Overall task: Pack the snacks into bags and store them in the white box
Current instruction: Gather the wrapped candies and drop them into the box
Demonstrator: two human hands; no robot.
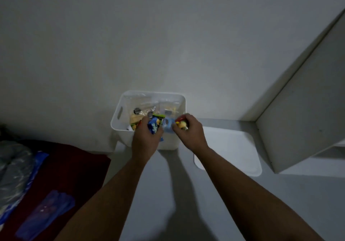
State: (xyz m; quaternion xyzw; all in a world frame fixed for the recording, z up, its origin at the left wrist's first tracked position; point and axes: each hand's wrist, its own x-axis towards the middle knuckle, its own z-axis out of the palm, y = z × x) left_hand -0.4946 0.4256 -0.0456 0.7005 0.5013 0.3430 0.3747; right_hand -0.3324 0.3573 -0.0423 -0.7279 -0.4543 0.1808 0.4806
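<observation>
A white box (119, 118) with side handles stands on the grey floor against the wall. Inside lie several clear bags of snacks (143, 108). Over the box's front rim both hands hold a clear bag filled with snacks (168, 126). My left hand (147, 138) grips its left end, where a blue snack packet (154, 126) shows through. My right hand (188, 130) grips its right end, around red and yellow snacks (180, 122). The lower part of the bag is hidden by my hands.
A white lid (229, 151) lies flat on the floor right of the box. A white cabinet (302, 110) stands at the right. At the left is a dark red cloth (74, 166) with blue plastic bags (44, 216) and a grey bundle (13, 166).
</observation>
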